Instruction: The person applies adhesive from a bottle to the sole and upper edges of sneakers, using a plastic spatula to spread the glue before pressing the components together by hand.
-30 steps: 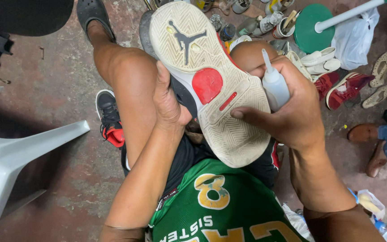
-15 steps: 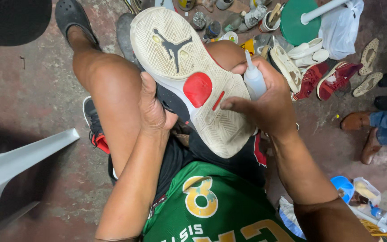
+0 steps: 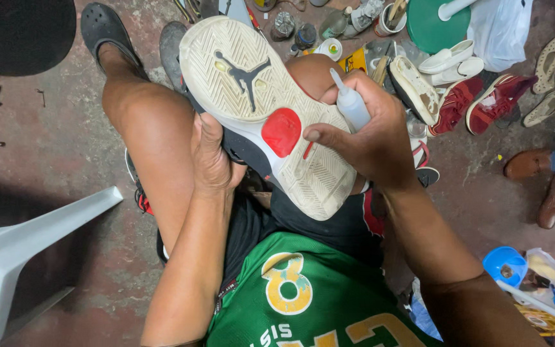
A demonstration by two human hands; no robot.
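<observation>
Right hand [image 3: 374,144] clutching the glue bottle [image 3: 349,103] has slid onto the sneaker [image 3: 261,109] edge; left hand [image 3: 213,160] still grips underneath

Sports shoe [image 3: 258,103], held sole-up across the person's lap: off-white tread with a red patch near mid-sole, black upper; the left hand [image 3: 212,157] grips its left edge, while the right hand [image 3: 370,138] rests a thumb on the sole's right edge and clasps a small white squeeze bottle [image 3: 349,103], nozzle pointing up and away. Surroundings: worn concrete floor [image 3: 65,148], white plastic chair [image 3: 14,250] at left, red shoes [image 3: 476,103], white slip-ons [image 3: 448,61] and a green round lid [image 3: 435,29] at upper right.
</observation>
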